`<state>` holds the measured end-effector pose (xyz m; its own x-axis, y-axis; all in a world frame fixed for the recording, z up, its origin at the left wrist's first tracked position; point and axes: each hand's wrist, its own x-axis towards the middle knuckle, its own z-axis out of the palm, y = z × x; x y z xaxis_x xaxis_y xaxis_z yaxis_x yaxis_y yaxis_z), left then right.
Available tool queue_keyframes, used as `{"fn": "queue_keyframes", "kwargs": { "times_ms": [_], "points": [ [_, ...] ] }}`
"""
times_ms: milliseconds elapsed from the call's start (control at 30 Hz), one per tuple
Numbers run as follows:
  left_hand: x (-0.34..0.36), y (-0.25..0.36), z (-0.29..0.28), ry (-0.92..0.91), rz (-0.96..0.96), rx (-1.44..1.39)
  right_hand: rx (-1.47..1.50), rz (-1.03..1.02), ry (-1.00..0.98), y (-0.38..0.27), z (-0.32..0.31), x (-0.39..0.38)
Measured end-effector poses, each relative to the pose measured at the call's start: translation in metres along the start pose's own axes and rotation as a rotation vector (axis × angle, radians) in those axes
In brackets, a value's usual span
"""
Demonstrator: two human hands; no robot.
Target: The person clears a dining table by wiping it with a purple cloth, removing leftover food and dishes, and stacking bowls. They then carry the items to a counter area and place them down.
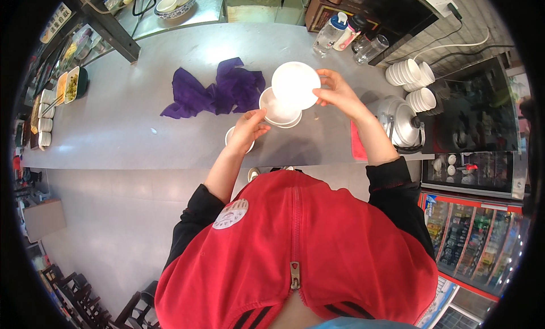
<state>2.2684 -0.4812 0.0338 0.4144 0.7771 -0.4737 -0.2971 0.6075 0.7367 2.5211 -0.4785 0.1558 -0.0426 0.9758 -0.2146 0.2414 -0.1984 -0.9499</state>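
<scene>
My right hand grips the edge of a round white bowl, thumb on its near side, and holds it above the counter. Just below and left of it are nested white bowls, partly covered by the raised one. At their left rim is my left hand, its thumb and fingers closed on the edge. Another white bowl shows partly from behind my left hand and wrist. Beyond the bowls, a crumpled purple cloth lies on the grey counter.
A silver kettle stands at the right by a red cloth, with stacks of white bowls behind. Drink bottles are at the back right. Food containers and small white dishes line the far left.
</scene>
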Motion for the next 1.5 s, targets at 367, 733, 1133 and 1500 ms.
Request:
{"fn": "queue_keyframes", "kwargs": {
  "times_ms": [367, 733, 1133, 1500],
  "points": [
    [0.015, -0.007, 0.035, -0.096, 0.033, -0.040, -0.892, -0.695, 0.050, -0.013, -0.001, -0.053],
    [0.041, -0.009, 0.069, -0.145, -0.057, -0.041, -0.352, -0.421, 0.341, 0.023, -0.069, -0.070],
    [0.032, -0.008, 0.042, 0.076, -0.014, -0.196, 0.463, 0.319, 1.249, 0.189, -0.471, -0.050],
    [0.014, 0.007, 0.017, 0.117, 0.116, -0.265, 0.349, 0.120, 0.766, 0.120, -0.381, -0.069]
  ]
}}
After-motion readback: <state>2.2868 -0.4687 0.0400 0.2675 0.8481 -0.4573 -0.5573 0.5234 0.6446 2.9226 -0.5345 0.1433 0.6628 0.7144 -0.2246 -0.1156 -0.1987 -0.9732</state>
